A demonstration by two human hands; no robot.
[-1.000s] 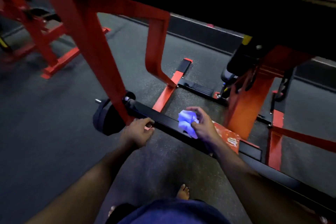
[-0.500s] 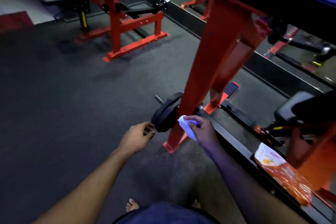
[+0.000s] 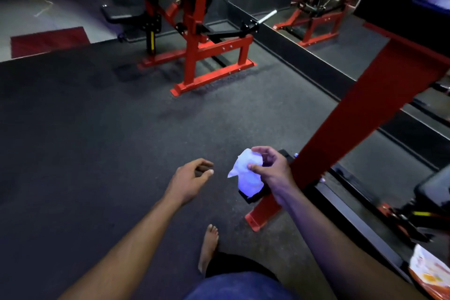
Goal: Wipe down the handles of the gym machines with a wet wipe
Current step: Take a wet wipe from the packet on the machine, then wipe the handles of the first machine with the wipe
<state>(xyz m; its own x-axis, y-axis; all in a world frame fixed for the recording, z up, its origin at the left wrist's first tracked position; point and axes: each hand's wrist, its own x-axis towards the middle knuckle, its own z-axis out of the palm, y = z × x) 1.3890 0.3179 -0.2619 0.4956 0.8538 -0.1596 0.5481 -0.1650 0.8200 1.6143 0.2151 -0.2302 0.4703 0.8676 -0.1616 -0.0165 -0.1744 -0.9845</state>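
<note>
Head view.

Right hand [image 3: 272, 173]: raised over the floor [image 3: 97, 129], fingers [image 3: 259, 150] curled, thumb and fingers pinching a crumpled white wipe [image 3: 246, 173]. The wipe hangs from the grip, bunched, one corner sticking out to the left; it touches no machine.

Left hand [image 3: 190, 180]: just left of the wipe, apart from it, fingers loosely curled, nothing held.

Red post [image 3: 341, 124]: slanted steel member, just right of the right hand, running from the upper right down to a foot plate on the floor. A black part shows behind the wipe at its base; what it is cannot be told.

Black rail [image 3: 353, 221]: low along the floor on the right, running toward the lower right corner.

Packet [image 3: 428, 273]: orange and white, at the lower right edge, partly cut off; whether it rests on the rail cannot be told.

Far machine [image 3: 194, 31]: red frame with black pads and a black wheel, standing well apart at the upper middle. A chrome bar [image 3: 266, 16] juts from its right side.

Mirror [image 3: 328, 19]: on the wall at the upper right, showing a reflected red machine.

Red mat [image 3: 48, 41]: at the upper left, on the pale floor beyond the dark floor.

Bare foot [image 3: 209, 243]: on the floor below the hands, above dark shorts [image 3: 238, 285].
</note>
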